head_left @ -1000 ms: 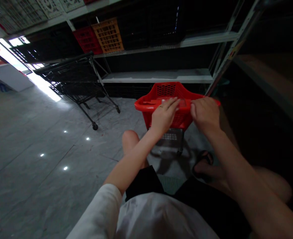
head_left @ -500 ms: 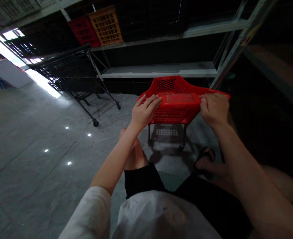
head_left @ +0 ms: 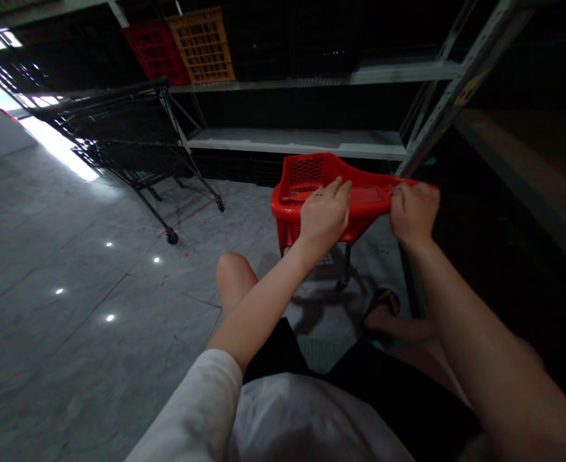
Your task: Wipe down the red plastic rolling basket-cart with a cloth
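Note:
In front of my knees stands a small red plastic shopping cart [head_left: 312, 167] with mesh sides, on dark legs with wheels. My right hand [head_left: 414, 212] is closed around the right end of its handle. Over the middle of the handle lies my left hand [head_left: 325, 208], its fingers bent forward across the bar beside the flat handle panel [head_left: 367, 194]. The underside of the left grip and its thumb are hidden. The cart's basket is only partly visible past my hands.
A larger dark wire cart [head_left: 129, 141] stands at left on the grey floor [head_left: 71, 269]. Behind are metal shelves [head_left: 302, 142] with a red crate [head_left: 155, 52] and a yellow crate [head_left: 201, 45]. A dark ledge [head_left: 518, 167] runs along the right.
My left hand has slid rightward from the handle's left end to its middle. The right hand keeps its hold at the right end. The cart has turned slightly in view.

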The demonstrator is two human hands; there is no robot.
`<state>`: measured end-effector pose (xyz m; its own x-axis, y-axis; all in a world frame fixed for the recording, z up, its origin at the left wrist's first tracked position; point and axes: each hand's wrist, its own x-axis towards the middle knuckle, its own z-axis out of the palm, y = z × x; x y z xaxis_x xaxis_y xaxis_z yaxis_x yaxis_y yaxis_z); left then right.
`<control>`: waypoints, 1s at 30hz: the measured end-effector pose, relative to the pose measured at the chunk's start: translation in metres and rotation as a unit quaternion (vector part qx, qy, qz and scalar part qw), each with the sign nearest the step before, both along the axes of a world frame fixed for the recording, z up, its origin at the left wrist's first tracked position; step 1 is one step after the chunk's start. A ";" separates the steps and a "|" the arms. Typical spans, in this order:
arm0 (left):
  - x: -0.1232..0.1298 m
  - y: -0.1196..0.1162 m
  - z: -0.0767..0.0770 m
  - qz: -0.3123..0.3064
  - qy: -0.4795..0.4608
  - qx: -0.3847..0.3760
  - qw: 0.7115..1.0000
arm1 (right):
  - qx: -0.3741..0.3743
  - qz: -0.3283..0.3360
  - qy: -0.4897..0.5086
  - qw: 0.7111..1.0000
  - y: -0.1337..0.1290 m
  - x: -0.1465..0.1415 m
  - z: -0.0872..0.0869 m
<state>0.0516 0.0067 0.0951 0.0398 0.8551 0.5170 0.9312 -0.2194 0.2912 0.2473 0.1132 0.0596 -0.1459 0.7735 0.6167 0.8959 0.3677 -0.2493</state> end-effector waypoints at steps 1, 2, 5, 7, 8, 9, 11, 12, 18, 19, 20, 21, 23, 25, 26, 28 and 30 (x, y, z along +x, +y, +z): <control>0.005 0.003 0.005 -0.004 -0.001 -0.004 1.000 | 0.002 -0.001 0.001 1.000 0.000 0.003 -0.001; 0.008 0.006 0.009 -0.011 0.000 -0.011 1.000 | 0.003 -0.002 0.002 1.000 0.000 0.006 -0.003; -0.005 0.002 0.017 -0.032 0.016 -0.044 0.998 | -0.004 0.014 -0.006 1.000 0.001 0.017 -0.005; -0.026 -0.011 0.017 -0.038 0.023 -0.054 0.998 | -0.006 0.025 -0.007 1.000 0.005 0.023 -0.005; -0.040 -0.020 0.016 -0.040 0.022 -0.054 0.998 | -0.006 0.026 -0.004 1.000 0.007 0.025 -0.005; -0.054 -0.028 0.015 -0.041 0.017 -0.052 0.998 | -0.006 0.021 -0.002 1.000 0.009 0.027 -0.004; -0.081 -0.041 0.013 -0.041 -0.006 -0.052 0.998 | -0.011 0.011 0.001 1.000 0.015 0.030 -0.001; -0.093 -0.043 0.013 -0.041 -0.022 -0.057 0.997 | -0.017 0.010 0.000 1.000 0.018 0.032 0.001; -0.113 0.008 0.015 -0.057 -0.123 -0.127 0.983 | -0.077 0.020 0.006 0.997 0.025 0.043 0.017; -0.109 0.022 0.014 -0.056 -0.131 -0.144 0.979 | -0.084 0.020 0.004 0.996 0.024 0.044 0.020; -0.105 0.036 0.014 -0.057 -0.131 -0.161 0.976 | -0.089 0.021 0.004 0.996 0.023 0.044 0.022; -0.101 0.048 0.014 -0.063 -0.125 -0.178 0.974 | -0.094 0.021 0.004 0.995 0.021 0.045 0.023; -0.095 0.065 0.014 -0.088 -0.106 -0.203 0.969 | -0.100 0.022 0.007 0.995 0.020 0.048 0.025; -0.092 0.071 0.014 -0.124 -0.102 -0.223 0.961 | -0.105 0.024 0.012 0.994 0.020 0.054 0.027; -0.091 0.070 0.013 -0.141 -0.109 -0.228 0.957 | -0.108 0.025 0.015 0.994 0.022 0.057 0.027; -0.089 0.060 0.010 -0.170 -0.134 -0.226 0.950 | -0.115 0.022 0.018 0.993 0.026 0.065 0.028; -0.085 0.042 0.005 -0.206 -0.157 -0.208 0.943 | -0.126 0.004 0.015 0.992 0.030 0.074 0.029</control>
